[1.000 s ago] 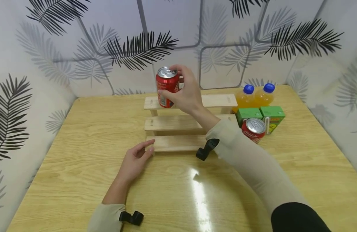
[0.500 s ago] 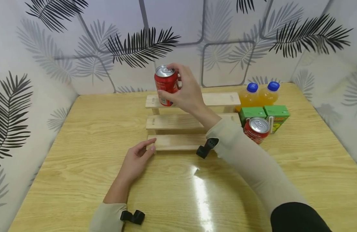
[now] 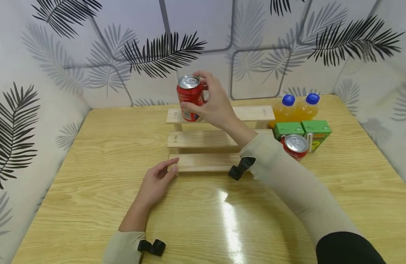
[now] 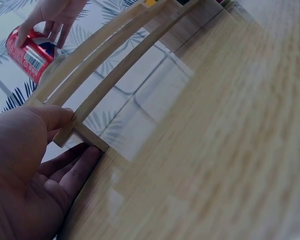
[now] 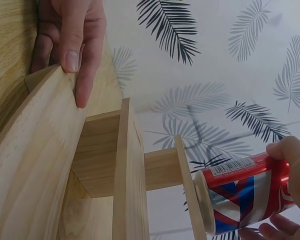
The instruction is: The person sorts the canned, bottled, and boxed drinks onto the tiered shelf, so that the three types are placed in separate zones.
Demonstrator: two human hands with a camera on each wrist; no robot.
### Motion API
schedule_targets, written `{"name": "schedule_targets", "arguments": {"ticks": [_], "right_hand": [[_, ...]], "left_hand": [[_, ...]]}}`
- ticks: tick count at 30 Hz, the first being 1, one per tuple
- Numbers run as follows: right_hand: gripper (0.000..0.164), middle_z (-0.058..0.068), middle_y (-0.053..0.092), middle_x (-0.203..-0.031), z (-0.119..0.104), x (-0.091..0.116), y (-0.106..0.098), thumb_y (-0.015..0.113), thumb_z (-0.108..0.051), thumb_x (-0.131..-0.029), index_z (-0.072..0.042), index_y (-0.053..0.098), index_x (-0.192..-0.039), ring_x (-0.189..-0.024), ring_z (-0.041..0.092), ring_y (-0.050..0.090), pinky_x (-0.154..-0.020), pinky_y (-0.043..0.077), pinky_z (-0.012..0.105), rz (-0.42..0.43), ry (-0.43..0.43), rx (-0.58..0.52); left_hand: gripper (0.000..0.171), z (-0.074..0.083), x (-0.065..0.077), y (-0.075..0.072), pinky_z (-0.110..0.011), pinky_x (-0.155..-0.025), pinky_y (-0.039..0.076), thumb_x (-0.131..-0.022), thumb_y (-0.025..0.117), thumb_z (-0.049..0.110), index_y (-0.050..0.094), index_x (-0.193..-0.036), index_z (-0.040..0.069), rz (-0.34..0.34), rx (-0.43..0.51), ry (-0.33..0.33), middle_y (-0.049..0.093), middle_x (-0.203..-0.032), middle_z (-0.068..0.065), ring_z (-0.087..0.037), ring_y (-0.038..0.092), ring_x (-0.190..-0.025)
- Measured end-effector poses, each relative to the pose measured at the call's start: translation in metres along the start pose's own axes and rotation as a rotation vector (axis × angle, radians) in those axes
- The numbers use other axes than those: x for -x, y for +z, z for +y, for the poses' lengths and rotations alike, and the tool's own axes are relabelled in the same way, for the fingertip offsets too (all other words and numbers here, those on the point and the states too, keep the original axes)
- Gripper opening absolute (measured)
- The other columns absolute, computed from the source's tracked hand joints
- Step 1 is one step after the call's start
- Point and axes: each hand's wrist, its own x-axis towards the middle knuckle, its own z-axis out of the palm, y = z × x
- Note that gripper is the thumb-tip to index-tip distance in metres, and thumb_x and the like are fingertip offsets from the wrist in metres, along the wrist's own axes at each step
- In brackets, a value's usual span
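My right hand (image 3: 216, 102) grips a red soda can (image 3: 188, 97) by its side, thumb in front and fingers behind. The can stands upright at the left end of the top step of a three-step wooden rack (image 3: 203, 139). Its base is right at the plank in the right wrist view, where red, white and blue printing shows on the can (image 5: 245, 192). With the left hand (image 3: 155, 183) I pinch the left end of the rack's lowest step. The left wrist view has the thumb on the plank and other fingers by the support (image 4: 87, 136) below.
Right of the rack stand two orange drink bottles (image 3: 296, 110) with blue caps and two green juice boxes (image 3: 302, 128). A second red can (image 3: 295, 145) is in front of them, partly behind my right sleeve. A leaf-patterned wall (image 3: 203, 55) borders the wooden table (image 3: 90, 165) at the back.
The head view has shifted slightly. My right wrist has moved a little to the right, while the can stays at the top step's left end and the left hand stays on the rack.
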Motion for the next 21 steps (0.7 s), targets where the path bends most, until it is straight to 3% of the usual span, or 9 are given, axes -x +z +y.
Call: {"name": "schedule_targets", "arguments": {"ticks": [5,12,21], "right_hand": [[0.081,0.009,0.056,-0.129,0.001,0.002,-0.006,0.085,-0.026,-0.082,-0.018,0.037,-0.147,-0.112,0.021,0.055,-0.082,0.055,0.038,-0.014,0.020,-0.037],[0.085,0.011,0.056,-0.132,0.001,0.009,-0.013,0.085,-0.025,-0.081,-0.020,0.034,-0.150,-0.114,0.024,0.057,-0.084,0.055,0.037,0.001,0.056,-0.015],[0.089,0.011,0.054,-0.135,-0.002,0.019,-0.022,0.085,-0.027,-0.080,-0.023,0.031,-0.151,-0.119,0.025,0.057,-0.086,0.055,0.040,0.010,0.109,-0.009]], "left_hand": [[0.038,0.001,0.000,0.001,-0.041,-0.113,0.040,-0.099,0.062,0.040,0.065,-0.133,0.024,0.003,-0.014,-0.009,0.053,-0.148,0.000,-0.016,0.045,-0.138],[0.038,0.002,0.001,0.001,-0.015,-0.093,0.045,-0.099,0.062,0.042,0.065,-0.133,0.027,0.012,-0.040,-0.012,0.057,-0.144,0.001,-0.013,0.056,-0.115],[0.038,0.003,0.001,0.001,-0.019,-0.085,0.045,-0.098,0.062,0.044,0.065,-0.133,0.029,0.014,-0.045,-0.010,0.059,-0.139,0.000,-0.017,0.052,-0.099]]}}
